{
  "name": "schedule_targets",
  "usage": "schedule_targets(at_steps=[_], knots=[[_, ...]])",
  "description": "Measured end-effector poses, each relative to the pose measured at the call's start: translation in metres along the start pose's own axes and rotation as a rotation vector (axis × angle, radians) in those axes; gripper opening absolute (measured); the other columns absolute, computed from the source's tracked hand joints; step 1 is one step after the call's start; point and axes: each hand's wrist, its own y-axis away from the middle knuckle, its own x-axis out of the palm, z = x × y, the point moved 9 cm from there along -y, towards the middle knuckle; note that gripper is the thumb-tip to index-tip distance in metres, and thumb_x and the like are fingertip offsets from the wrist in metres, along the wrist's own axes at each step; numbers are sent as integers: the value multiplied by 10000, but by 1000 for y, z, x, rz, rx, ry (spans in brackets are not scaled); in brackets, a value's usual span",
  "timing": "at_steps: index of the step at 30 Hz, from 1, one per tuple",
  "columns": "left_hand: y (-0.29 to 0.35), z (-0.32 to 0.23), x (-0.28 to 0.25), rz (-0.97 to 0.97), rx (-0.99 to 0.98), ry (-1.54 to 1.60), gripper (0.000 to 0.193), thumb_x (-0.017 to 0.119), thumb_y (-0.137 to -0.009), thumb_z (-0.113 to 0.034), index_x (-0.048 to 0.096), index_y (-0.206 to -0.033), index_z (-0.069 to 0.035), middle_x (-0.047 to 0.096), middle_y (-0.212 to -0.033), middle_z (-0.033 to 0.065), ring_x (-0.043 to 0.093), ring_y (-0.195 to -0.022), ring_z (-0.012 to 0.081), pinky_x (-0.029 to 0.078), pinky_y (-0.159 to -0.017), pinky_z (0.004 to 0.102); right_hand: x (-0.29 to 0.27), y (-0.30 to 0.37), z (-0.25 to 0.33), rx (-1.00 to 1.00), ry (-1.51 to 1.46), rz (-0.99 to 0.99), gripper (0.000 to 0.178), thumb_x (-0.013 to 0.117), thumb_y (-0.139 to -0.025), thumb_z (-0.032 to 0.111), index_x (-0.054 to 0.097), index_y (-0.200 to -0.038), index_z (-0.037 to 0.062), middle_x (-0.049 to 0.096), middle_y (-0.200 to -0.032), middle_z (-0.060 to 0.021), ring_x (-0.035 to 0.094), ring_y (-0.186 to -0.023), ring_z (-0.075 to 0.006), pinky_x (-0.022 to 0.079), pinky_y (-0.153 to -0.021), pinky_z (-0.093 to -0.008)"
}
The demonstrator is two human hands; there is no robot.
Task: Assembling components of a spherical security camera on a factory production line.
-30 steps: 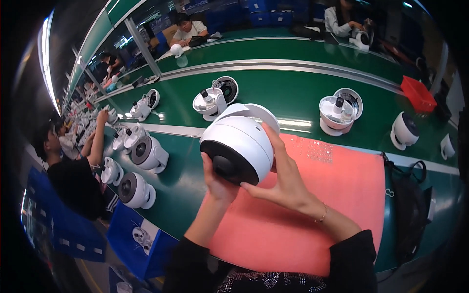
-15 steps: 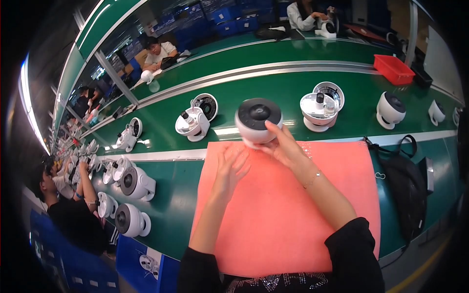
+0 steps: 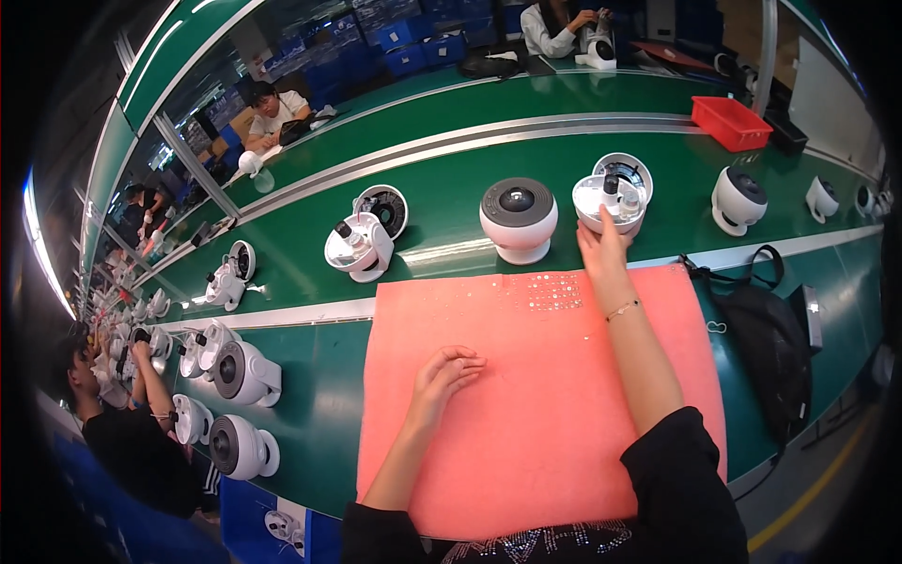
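Ahead and to the right of the left hand [image 3: 443, 378] in the head view, the right hand [image 3: 604, 249] reaches out with its fingers against the near side of an opened white unit [image 3: 631, 222], whose bowl-shaped body has its round cover tipped up behind. One finger of that hand points up along the bowl; the fingers on the underside are hidden, so whether it grips the unit or merely touches it, I cannot tell. The left hand holds nothing, its fingers loosely bent and parted from the palm, above a pink mat [image 3: 526, 442].

Just left of the right hand, a closed white unit [image 3: 519, 228] stands upright on its foot, its dark round face turned upward. Between the two hands, toward the mat's far edge, lie rows of small shiny dots [image 3: 554, 291]. Farther left of the right hand, and beyond the left one, stands a second opened unit [image 3: 362, 249]. To the right of the right hand is another closed unit [image 3: 739, 202], with a red tray [image 3: 731, 124] beyond it and a black bag [image 3: 770, 348] nearer, beside the mat. Well left of the left hand, a dark-faced unit [image 3: 242, 446] rests on the green bench [image 3: 319, 423].
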Motion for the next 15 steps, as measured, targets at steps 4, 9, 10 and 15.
schedule_targets(at_steps=[4, 9, 10, 15], knots=[[3, 1, -7, 10, 26, 50, 252, 483, -887, -198, 517, -1059, -17, 608, -1030, 142, 589, -984, 197, 460, -871, 303, -8, -3, 22, -82, 77, -10, 746, 628, -814, 124, 97, -1337, 146, 287, -1323, -157, 449, -1156, -347, 393, -969, -457], [15, -2, -21, -16, 43, 213, 298, 492, -884, -252, 507, -1076, -25, 600, -1051, 150, 591, -981, 208, 454, -869, 303, 37, 37, 51, -146, 281, 155, 657, 624, -822, 147, 192, -1314, 88, 412, -1225, -163, 574, -993, -297, 500, -859, -379], [17, -2, -26, -27, 41, 271, 364, 478, -884, -305, 484, -1119, -27, 584, -1083, 160, 584, -988, 214, 458, -864, 304, 49, 47, 56, -186, 350, 182, 628, 619, -828, 164, 225, -1309, 75, 473, -1179, -157, 600, -949, -266, 501, -847, -362], [37, -29, -32, 8, 48, 548, 624, 407, -876, -484, 361, -1302, -31, 498, -1215, 193, 555, -1022, 225, 474, -844, 303, 112, 124, 55, -69, 661, 567, 462, 570, -857, 265, 400, -1242, 74, 596, -1028, -86, 638, -882, -184, 518, -782, -315]])
